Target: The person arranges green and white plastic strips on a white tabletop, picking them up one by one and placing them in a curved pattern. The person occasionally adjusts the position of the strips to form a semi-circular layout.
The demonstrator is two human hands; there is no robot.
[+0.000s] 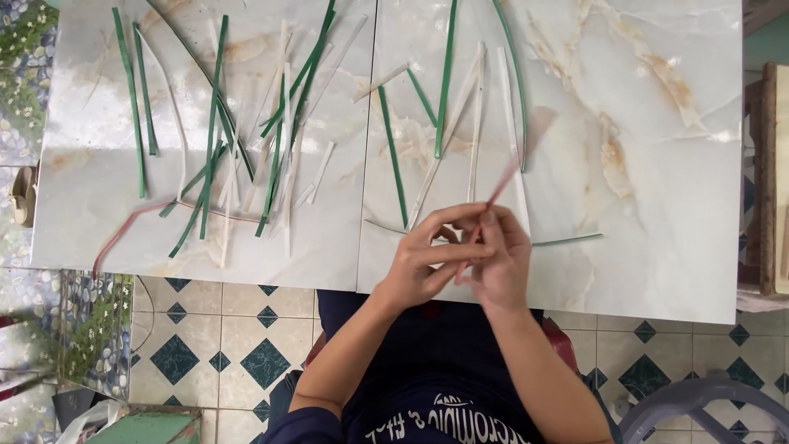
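My left hand (427, 259) and my right hand (501, 263) meet over the near edge of a pale marble-patterned table (657, 205). Both pinch a thin reddish strip (499, 187) that rises blurred from the fingers toward the far side. Several green strips (393, 152) and white strips (476, 123) lie flat just beyond my hands. A long green strip (567, 240) pokes out sideways to the right of my right hand.
A thicker scatter of green and white strips (246, 140) covers the table's left half, with a curved pinkish strip (123, 230) at its near left edge. Patterned floor tiles (222, 345) lie below; a grey plastic chair (699, 403) stands at lower right.
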